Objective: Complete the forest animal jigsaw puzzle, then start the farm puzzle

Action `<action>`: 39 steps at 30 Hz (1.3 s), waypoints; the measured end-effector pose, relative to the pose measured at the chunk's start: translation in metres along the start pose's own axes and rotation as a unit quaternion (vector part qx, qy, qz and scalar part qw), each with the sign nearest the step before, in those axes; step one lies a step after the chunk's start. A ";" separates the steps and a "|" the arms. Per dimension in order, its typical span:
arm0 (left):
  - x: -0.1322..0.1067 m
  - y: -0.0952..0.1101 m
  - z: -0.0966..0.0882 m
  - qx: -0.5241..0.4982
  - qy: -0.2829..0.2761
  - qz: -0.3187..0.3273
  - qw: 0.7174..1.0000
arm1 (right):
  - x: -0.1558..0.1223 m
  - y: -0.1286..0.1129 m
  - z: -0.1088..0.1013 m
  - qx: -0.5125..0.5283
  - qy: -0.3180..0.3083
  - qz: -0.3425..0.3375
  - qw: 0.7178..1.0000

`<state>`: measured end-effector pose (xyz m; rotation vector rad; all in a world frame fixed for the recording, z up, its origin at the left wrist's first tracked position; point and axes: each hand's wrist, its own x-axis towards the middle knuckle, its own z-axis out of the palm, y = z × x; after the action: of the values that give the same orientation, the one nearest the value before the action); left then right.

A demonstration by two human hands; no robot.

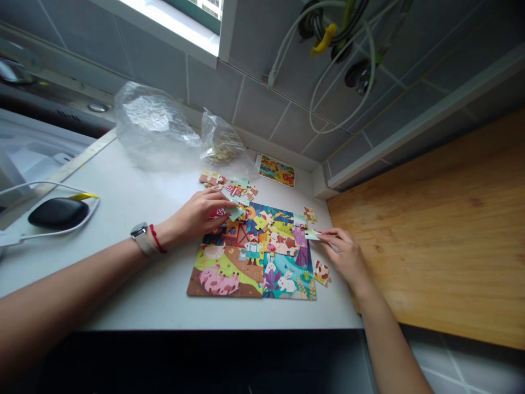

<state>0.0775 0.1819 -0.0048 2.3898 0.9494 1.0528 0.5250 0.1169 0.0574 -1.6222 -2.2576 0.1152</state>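
A farm-scene jigsaw puzzle (229,262), partly put together, lies on the white counter with a pig, rabbits, a cow and a farmer on it. My left hand (203,213) is over its upper left part, fingers closed on a pale green puzzle piece (237,212). At the right edge, my right hand (342,254) pinches another light-coloured puzzle piece (312,235) between thumb and fingers. Loose pieces (235,187) lie in a cluster beyond the puzzle. A brown-and-white piece (322,272) rests beside the right edge, and a small orange piece (310,214) sits farther back.
Clear plastic bags (156,126) stand against the tiled wall, near a small picture card (276,169). A black device (58,213) with a white cable lies at left, by the sink (61,112). A wooden board (435,230) borders the counter's right side. Cables (320,120) hang above.
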 end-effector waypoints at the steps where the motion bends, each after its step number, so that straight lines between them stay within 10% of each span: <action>1: 0.000 0.000 0.000 -0.002 -0.002 -0.001 1.000 | -0.006 0.004 0.005 0.000 -0.021 -0.007 1.000; 9: -0.001 0.000 0.001 -0.009 -0.007 -0.001 1.000 | -0.047 0.026 0.016 0.025 -0.090 0.020 0.995; 21: 0.000 0.000 0.000 -0.003 -0.012 0.002 1.000 | -0.017 0.039 0.001 -0.047 0.031 0.115 0.992; 31: 0.000 0.001 -0.009 0.037 0.125 -0.069 0.989 | -0.003 0.027 0.007 -0.048 -0.118 0.050 0.991; 39: -0.001 -0.002 -0.007 0.011 0.114 -0.066 0.991 | 0.012 0.024 0.006 0.022 -0.178 0.108 0.978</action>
<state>0.0711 0.1830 -0.0018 2.2215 1.1860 1.2899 0.5410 0.1374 0.0481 -1.9477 -2.2968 0.5467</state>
